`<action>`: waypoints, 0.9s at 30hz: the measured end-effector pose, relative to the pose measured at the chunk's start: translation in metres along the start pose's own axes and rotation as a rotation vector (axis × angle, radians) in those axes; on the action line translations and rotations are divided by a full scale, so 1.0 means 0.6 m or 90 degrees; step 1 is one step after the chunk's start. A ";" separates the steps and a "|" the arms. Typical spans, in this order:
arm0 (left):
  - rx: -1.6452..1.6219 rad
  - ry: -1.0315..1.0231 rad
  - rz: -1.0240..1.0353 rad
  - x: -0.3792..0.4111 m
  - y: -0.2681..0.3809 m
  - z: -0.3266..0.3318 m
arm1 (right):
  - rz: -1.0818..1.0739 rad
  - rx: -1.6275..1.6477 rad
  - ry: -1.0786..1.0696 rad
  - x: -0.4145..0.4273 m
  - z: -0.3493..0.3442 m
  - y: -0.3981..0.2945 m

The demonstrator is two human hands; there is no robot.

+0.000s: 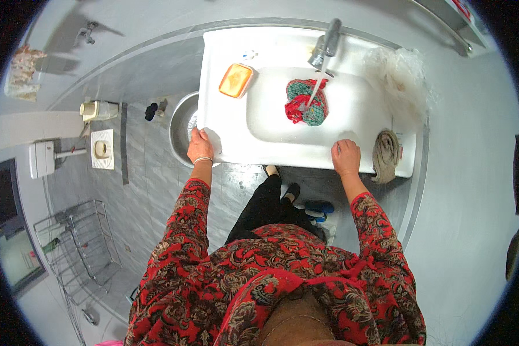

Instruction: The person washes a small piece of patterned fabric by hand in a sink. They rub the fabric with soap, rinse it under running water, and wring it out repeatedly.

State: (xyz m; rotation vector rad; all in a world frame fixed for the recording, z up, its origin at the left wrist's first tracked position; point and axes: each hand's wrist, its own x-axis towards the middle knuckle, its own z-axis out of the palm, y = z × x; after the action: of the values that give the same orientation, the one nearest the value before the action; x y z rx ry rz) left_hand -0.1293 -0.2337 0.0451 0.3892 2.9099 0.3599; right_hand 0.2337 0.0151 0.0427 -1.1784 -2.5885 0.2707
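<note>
Water runs from the grey faucet onto a bunched red and green cloth in the basin of a white sink. The cloth has a net-like pattern on its green part. My left hand is at the sink's left edge, above a metal basin; whether its fingers grip the edge is hard to see. My right hand rests on the front rim with its fingers curled in, and nothing shows in it. To its right, a wrung grey-brown towel hangs over the front rim.
An orange-topped container sits on the sink's left ledge, near a small white item. Crumpled clear plastic covers the right end. On the floor are a squat toilet, blue slippers and a wire rack.
</note>
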 end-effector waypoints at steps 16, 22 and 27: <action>-0.336 0.220 0.349 -0.021 0.044 0.030 | 0.147 0.261 0.080 0.016 0.015 0.013; -0.685 -0.327 0.309 -0.117 0.385 0.062 | 0.302 0.820 0.007 0.166 0.003 -0.131; -0.847 -0.653 0.023 -0.118 0.523 0.069 | 0.483 1.052 -0.059 0.256 0.014 -0.155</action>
State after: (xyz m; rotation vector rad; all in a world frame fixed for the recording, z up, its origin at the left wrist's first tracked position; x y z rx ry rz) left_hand 0.0205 0.0493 0.0983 0.2437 1.2577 1.4026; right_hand 0.0690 0.0710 0.0886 -1.1617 -0.9345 2.0141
